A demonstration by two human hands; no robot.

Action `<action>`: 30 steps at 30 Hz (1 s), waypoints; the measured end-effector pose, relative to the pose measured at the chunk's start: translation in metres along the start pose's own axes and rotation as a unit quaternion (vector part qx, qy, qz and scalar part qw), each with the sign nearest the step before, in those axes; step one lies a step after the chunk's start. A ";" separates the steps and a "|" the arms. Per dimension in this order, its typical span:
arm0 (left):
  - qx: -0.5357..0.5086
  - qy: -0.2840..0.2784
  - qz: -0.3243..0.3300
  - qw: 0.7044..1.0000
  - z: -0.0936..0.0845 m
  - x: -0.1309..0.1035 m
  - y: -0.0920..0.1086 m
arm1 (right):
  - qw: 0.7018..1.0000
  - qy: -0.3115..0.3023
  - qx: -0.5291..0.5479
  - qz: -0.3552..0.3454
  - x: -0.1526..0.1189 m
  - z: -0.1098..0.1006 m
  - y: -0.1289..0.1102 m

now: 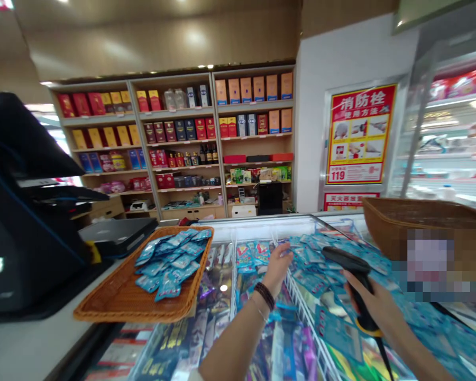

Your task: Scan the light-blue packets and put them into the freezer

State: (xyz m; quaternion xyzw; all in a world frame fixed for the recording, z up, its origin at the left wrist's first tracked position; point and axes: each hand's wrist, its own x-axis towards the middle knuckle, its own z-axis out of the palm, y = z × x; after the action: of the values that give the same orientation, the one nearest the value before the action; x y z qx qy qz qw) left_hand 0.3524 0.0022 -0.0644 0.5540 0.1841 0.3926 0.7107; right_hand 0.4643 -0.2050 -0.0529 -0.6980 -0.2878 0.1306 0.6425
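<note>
My left hand (276, 269), with a dark beaded bracelet at the wrist, reaches over the freezer's wire divider (297, 301). Its fingers are loosely bent and apart, nothing visibly gripped in them, close to blue packets (305, 254). In my right hand (375, 301) is a black barcode scanner (351, 260), fingers wrapped round its handle and its cable hanging down. Under the scanner lie many more blue packets, some behind glare. At left, an orange-brown wicker tray (115, 296) bears a heap of similar small blue packets (174, 259).
A black checkout terminal (19, 222) stands on the left counter (35, 344). A brown basket (388, 222), partly blurred out, sits at right on the freezer. Behind are shelves of boxed goods (178, 129) and a red fire-hydrant poster (359, 135).
</note>
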 end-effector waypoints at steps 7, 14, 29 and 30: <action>0.210 0.131 0.098 0.964 -0.153 -0.041 0.086 | 0.988 -0.138 0.062 -0.012 -0.001 0.106 -0.011; 0.570 0.255 0.065 0.778 -0.269 -0.096 0.159 | 0.961 -0.243 0.129 -0.004 -0.027 0.195 -0.035; 0.769 0.255 -0.082 0.581 -0.274 -0.114 0.170 | 0.960 -0.267 0.085 0.004 -0.053 0.207 -0.023; 0.771 0.265 -0.069 0.575 -0.272 -0.116 0.175 | 0.960 -0.265 0.090 0.009 -0.053 0.206 -0.025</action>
State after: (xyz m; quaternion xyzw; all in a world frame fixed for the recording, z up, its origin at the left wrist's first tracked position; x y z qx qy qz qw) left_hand 0.0285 0.1024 -0.0085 0.7499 0.6350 0.1813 -0.0402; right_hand 0.3023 -0.0659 -0.0678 -0.5806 -0.4285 0.3421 0.6019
